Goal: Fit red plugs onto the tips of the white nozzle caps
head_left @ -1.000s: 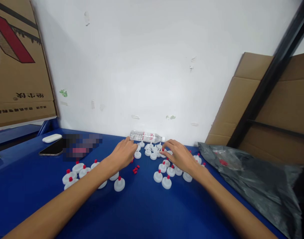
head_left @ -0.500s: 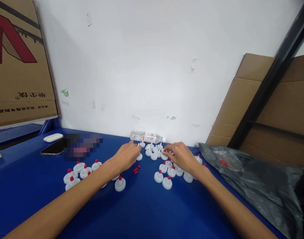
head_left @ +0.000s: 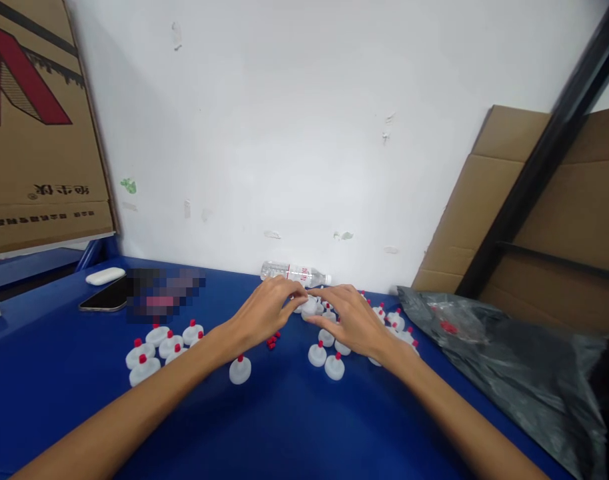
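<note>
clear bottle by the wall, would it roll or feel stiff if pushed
The clear bottle would probably roll, being rounded and lying on its side. The white wall close behind would likely limit that backward. Its see-through body looks like plastic, so it may flex when squeezed.

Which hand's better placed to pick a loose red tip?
Left hand, likely: the loose red tips lie close beside it; the right hand is farther off, among white caps.

Since half a second ago, we have brought our left hand rightward and our right hand leftward, so their fingertips now nearly meet about a white cap. Beyond our right hand's knuckles, a red-tipped cap has come into view.
</note>
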Motion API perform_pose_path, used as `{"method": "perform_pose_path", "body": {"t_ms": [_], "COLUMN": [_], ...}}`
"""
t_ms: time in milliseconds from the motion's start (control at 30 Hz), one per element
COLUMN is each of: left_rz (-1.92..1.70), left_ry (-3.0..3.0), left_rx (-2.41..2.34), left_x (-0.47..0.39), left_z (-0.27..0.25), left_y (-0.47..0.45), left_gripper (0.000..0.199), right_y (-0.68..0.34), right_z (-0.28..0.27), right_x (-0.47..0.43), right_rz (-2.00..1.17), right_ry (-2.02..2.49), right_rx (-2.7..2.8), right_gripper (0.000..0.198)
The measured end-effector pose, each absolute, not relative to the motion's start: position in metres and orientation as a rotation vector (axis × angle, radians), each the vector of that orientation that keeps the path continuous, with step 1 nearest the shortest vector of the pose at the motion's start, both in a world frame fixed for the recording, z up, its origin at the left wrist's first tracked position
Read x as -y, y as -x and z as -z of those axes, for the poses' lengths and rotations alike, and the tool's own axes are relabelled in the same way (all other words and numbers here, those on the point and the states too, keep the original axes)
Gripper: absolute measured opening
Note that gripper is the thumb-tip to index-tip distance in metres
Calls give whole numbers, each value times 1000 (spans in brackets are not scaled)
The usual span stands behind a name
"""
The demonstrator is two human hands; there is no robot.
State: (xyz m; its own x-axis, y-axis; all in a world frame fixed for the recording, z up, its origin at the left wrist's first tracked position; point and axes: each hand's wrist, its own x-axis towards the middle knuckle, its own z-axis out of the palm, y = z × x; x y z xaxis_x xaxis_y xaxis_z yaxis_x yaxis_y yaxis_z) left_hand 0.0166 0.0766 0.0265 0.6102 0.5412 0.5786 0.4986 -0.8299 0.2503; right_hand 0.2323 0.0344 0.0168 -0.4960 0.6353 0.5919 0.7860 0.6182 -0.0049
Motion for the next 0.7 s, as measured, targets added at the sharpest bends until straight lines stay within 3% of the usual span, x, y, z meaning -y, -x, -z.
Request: {"method": "perform_pose_path", "body": {"t_ms": [133, 400, 533, 700], "left_rz": [-998, -240, -163, -256], "left_ry": [-2776, -2947, -2978, -2988], "left_rx": [-962, -1247, -1223, -1115], "left_x": [-73, -67, -68, -78], "left_z": [-26, -23, -20, -8], "left_y": [-16, -8, -8, -8], "left_gripper": [23, 21, 10, 14], "right_y": [-232, -248, -245, -240], "right_z": [-16, -16, -15, -16], "right_x": [-36, -43, -42, -38], "right_rz": [420, 583, 589, 550], "right_ry": [1106, 1206, 1141, 1087], "right_rx": [2227, 2185, 2237, 2257], "right_gripper": [29, 31, 31, 33]}}
